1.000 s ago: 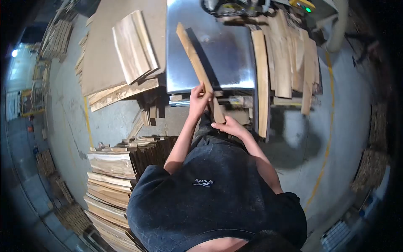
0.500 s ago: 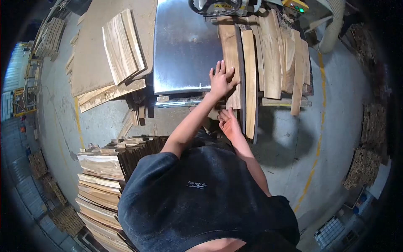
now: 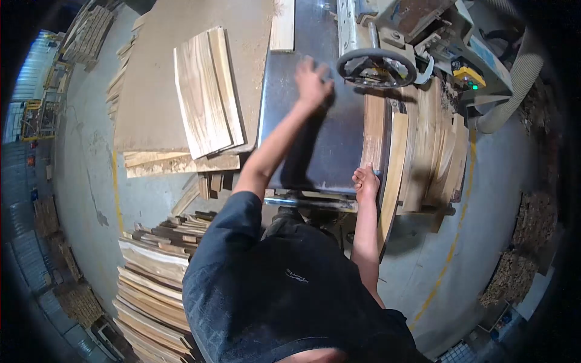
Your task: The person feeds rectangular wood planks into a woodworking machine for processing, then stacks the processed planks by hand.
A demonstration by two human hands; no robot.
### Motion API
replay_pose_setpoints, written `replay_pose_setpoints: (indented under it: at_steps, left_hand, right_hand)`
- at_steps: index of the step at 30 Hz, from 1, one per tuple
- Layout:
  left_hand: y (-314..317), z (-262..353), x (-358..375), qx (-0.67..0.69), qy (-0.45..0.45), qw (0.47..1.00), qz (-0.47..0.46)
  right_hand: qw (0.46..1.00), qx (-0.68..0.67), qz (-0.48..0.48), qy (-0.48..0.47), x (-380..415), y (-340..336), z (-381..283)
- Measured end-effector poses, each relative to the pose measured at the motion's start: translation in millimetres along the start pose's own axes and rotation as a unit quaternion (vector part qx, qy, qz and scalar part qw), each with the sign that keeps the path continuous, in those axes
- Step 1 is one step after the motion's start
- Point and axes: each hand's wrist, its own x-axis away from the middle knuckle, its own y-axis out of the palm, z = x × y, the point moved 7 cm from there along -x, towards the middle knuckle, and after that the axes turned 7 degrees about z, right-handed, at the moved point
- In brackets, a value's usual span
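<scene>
My left hand [image 3: 313, 83] is slightly blurred above the metal saw table [image 3: 302, 139], its fingers spread and nothing in them. Beyond it, a short pale board [image 3: 282, 27] lies at the table's far left edge. My right hand [image 3: 366, 183] is at the near end of a brown wooden board [image 3: 374, 130], with fingers curled and the thumb against that end. The board lies along a dark fence, and its far end runs under the machine's handwheel [image 3: 376, 68].
Right of the fence lie a long pale strip [image 3: 394, 157] and several other planks [image 3: 433, 145]. Two planed boards [image 3: 206, 94] rest on the brown sheet at left. A tall stack of boards [image 3: 154, 284] stands beside me. A ribbed hose [image 3: 523, 78] hangs at far right.
The brown board has moved forward toward the machine. My left hand has left it and swung forward and left over the table; my right hand has followed the board's end. The view has shifted.
</scene>
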Motion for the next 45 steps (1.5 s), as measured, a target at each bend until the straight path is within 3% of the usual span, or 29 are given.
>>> replay_pose_setpoints:
  at_steps: [2,5,7,8,11,14,15,18,20,22,23,24,25,26,27,28,29,30,32,38,42,45]
  left_hand:
    - [-10,-46,-52,-0.118,-0.05,0.988,0.087]
    - [7,-117,-97,-0.15,-0.088,0.981,0.087]
    - [25,-139,-107,-0.109,-0.076,0.984,-0.117]
    - [24,-141,-104,-0.111,-0.074,0.984,-0.114]
    - [-22,-101,-46,-0.105,-0.06,0.992,-0.027]
    - [-68,-55,51,-0.087,-0.021,0.994,0.061]
    - [-87,-36,84,-0.066,-0.017,0.997,0.037]
    - [-133,12,183,0.033,-0.017,0.999,-0.02]
    - [-148,25,222,0.042,-0.034,0.998,-0.023]
    - [-152,30,241,0.005,-0.072,0.997,0.006]
    - [-148,37,249,-0.019,-0.061,0.998,-0.015]
    - [-144,46,256,-0.042,-0.051,0.997,-0.034]
    - [-136,53,267,-0.033,-0.044,0.998,-0.04]
    - [-129,60,278,-0.025,-0.036,0.998,-0.044]
    - [-127,68,286,-0.028,-0.031,0.998,-0.051]
    - [-123,78,292,-0.03,-0.022,0.997,-0.074]
    - [-117,89,297,-0.025,-0.01,0.996,-0.085]
    - [-110,101,302,-0.019,0.002,0.995,-0.099]
    - [-93,122,302,-0.006,0.03,0.993,-0.115]
    - [-27,151,259,0.027,0.014,0.989,-0.147]
    - [5,149,219,0.042,0.013,0.991,-0.125]
    - [10,139,198,0.056,0.043,0.99,-0.122]
  right_hand:
    - [0.999,0.006,-0.014,0.032,-8,10,-8]
    - [0.999,0.024,-0.002,0.022,-19,23,-26]
    - [1.0,0.026,0.005,0.017,-25,36,-34]
    - [1.0,0.024,0.001,0.015,-28,44,-38]
    - [0.997,0.028,-0.027,-0.061,-51,59,-51]
    - [0.991,-0.014,-0.134,0.005,-78,74,-57]
    - [0.99,-0.016,-0.137,0.008,-72,80,-57]
    - [0.957,-0.086,-0.254,-0.115,-17,97,-67]
    - [0.959,0.025,-0.242,-0.142,13,90,-42]
    - [0.913,0.176,-0.271,-0.25,35,74,-5]
    - [0.899,0.159,-0.261,-0.314,50,57,8]
    - [0.903,0.181,-0.246,-0.302,48,35,33]
    - [0.93,0.189,-0.23,-0.217,58,9,54]
    - [0.921,0.216,-0.221,-0.235,73,-13,66]
    - [0.877,0.288,-0.292,-0.252,49,-31,106]
    - [0.844,0.38,-0.276,-0.258,57,-51,120]
    - [0.885,0.351,-0.292,-0.094,84,-71,131]
    - [0.896,0.324,-0.302,0.009,99,-88,144]
    - [0.917,0.179,-0.338,0.115,118,-106,154]
    - [0.96,-0.046,-0.244,0.129,78,-116,136]
    - [0.98,0.036,-0.176,0.085,57,-102,106]
    - [0.986,-0.019,-0.135,0.096,43,-82,93]
